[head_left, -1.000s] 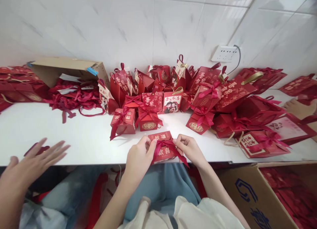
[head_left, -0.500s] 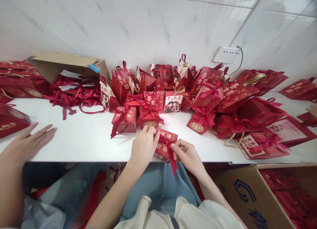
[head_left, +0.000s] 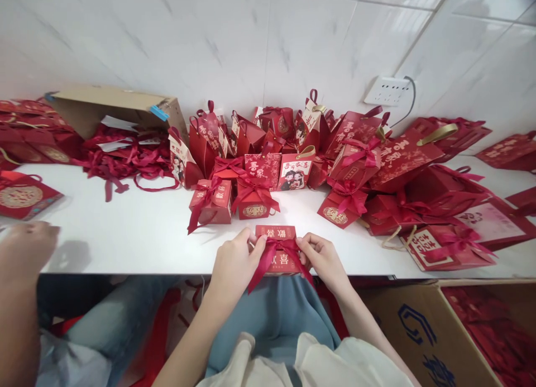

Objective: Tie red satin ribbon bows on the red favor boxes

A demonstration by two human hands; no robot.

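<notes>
A small red gift box [head_left: 275, 232] with gold lettering rests at the table's front edge, straight before me. Dark red ribbon [head_left: 281, 244] is tied round it in a bow, its tails hanging over the front. At the bow's left side, my left hand [head_left: 235, 257] pinches the ribbon between thumb and fingers. My right hand [head_left: 324, 259] is closed on the ribbon at the right side; the fingertips are partly hidden. Just behind stand two similar boxes with bows, a lettered box [head_left: 218, 200] and a box with a gold emblem [head_left: 254, 208].
Red gift bags [head_left: 262, 169] and boxes crowd the wall side. At left, a tipped cardboard box [head_left: 117, 99] spills ribbons [head_left: 138, 161]. A co-worker's hand [head_left: 31, 244] is beside a red box [head_left: 25, 197]. An open carton [head_left: 402, 325] stands below at right.
The gift box has turned squarer to me, and its bow now spreads to both sides. My left hand has moved down to the bow. The co-worker's hand has curled, and the box beside it has turned.
</notes>
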